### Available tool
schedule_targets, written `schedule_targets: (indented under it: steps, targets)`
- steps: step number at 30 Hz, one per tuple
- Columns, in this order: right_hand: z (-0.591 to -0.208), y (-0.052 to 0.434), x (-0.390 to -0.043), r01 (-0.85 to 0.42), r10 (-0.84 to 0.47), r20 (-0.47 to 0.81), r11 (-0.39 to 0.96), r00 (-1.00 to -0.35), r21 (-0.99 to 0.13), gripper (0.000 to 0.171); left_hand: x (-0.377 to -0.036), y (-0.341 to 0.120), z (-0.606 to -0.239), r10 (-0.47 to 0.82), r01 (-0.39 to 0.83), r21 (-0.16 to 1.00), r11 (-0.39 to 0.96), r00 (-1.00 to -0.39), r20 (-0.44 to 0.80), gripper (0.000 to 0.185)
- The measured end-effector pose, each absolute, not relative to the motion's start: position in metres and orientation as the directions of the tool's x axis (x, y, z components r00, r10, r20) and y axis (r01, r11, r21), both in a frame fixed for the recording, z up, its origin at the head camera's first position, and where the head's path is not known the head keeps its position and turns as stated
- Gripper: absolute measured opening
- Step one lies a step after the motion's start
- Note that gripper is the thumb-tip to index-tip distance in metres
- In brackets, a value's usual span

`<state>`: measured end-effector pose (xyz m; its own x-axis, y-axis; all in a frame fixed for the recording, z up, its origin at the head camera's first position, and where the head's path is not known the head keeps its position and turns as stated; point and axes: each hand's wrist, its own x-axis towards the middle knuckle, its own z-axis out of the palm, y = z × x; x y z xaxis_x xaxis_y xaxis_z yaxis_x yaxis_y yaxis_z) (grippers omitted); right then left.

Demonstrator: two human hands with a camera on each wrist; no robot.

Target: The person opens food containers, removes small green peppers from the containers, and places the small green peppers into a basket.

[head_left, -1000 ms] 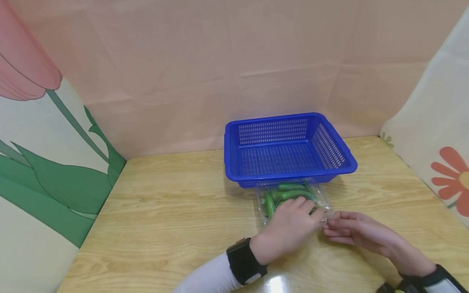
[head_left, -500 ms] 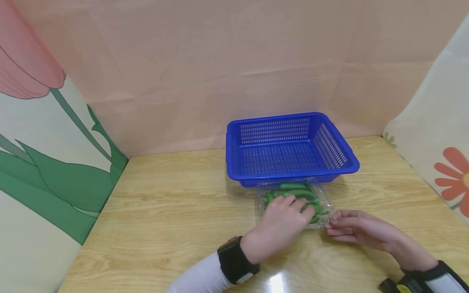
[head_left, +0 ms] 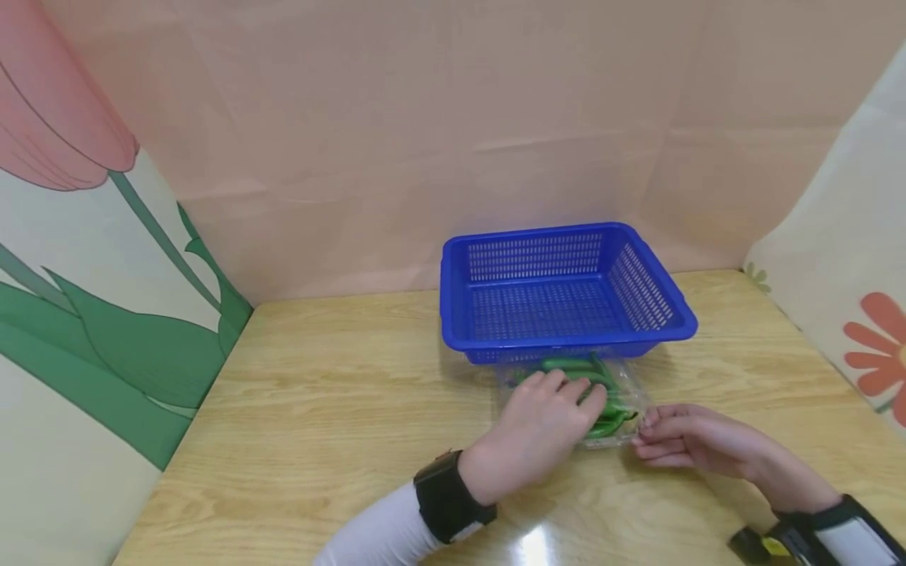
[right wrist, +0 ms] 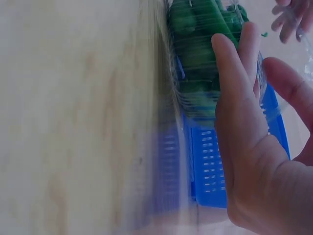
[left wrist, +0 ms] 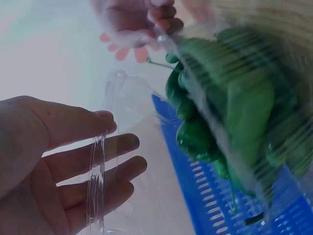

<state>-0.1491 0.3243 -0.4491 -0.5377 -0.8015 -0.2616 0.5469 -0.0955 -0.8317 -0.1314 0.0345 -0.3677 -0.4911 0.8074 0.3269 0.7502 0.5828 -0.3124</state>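
Green peppers [head_left: 569,365] in a clear box [head_left: 607,442] on the bench [head_left: 340,385], just before a blue basket [head_left: 566,343].
Left grip [head_left: 539,424] pinches the clear lid [left wrist: 98,166]; right grip [head_left: 704,444] pinches the box's near right corner.

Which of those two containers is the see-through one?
The plastic box holding the green chili peppers, in front of the basket. You can see right through its sides; the basket is blue with little slots.

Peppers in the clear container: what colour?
The peppers are green; left wrist view shows them best.
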Motion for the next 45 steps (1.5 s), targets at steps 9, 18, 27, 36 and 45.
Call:
schedule_targets:
  steps: [9, 18, 27, 36, 45]
  targets:
    - [-0.448, 0.333, -0.156, 0.518, -0.805, -0.277, -0.045, -0.525, -0.854, 0.032, -0.133, 0.025, -0.352, 0.787, 0.746, -0.302, 0.593, -0.458, 0.414, 0.033]
    - [-0.445, 0.335, -0.164, 0.512, -0.82, -0.279, -0.02, -0.5, -0.859, 0.032, -0.135, 0.016, -0.342, 0.772, 0.734, -0.329, 0.594, -0.407, 0.488, 0.028]
    - [-0.443, 0.335, -0.167, 0.497, -0.768, -0.355, 0.055, -0.534, -0.866, 0.028, -0.136, 0.011, -0.338, 0.77, 0.767, -0.255, 0.589, -0.439, 0.463, 0.026]
    - [-0.44, 0.335, -0.168, 0.471, -0.767, -0.325, 0.034, -0.553, -0.881, 0.03, -0.137, 0.003, -0.33, 0.728, 0.763, -0.156, 0.627, -0.502, 0.468, 0.024]
    - [-0.438, 0.338, -0.168, 0.436, -0.745, -0.304, 0.02, -0.593, -0.9, 0.031, -0.14, -0.017, -0.323, 0.597, 0.736, 0.105, 0.669, -0.616, 0.515, 0.013]
